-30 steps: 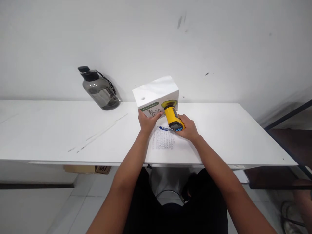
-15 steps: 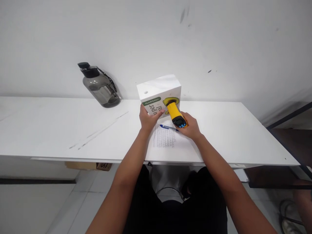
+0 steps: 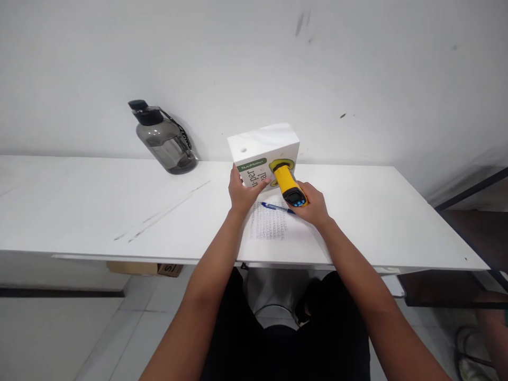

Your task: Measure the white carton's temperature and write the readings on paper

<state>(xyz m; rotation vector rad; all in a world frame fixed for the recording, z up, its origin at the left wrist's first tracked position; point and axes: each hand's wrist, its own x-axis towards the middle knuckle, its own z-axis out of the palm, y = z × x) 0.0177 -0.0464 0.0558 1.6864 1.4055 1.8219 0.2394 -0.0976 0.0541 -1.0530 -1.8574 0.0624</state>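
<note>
My left hand [image 3: 243, 194] is closed on the lower left of a white carton [image 3: 262, 138], thumb across its printed front. The carton is tilted and carries a green label and avocado pictures. In my right hand [image 3: 315, 203] is a yellow and black infrared thermometer gun [image 3: 286, 182], with a small display and blue buttons facing me. Its front end points at the carton's avocado picture, close to it; I cannot tell whether they touch. Below the carton, a blue pen [image 3: 275, 207] lies on a handwritten sheet of paper [image 3: 301, 243], partly under my right hand.
A grey see-through water bottle [image 3: 166, 143] with a black lid stands left of the carton, near the wall. The white table [image 3: 99, 206] runs along that wall. A cardboard box [image 3: 135, 268] is under the table. Someone's leg [image 3: 492, 323] shows at the far right.
The carton has shifted slightly to the right, with my left hand still on it. The thermometer gun has moved slightly right too.
</note>
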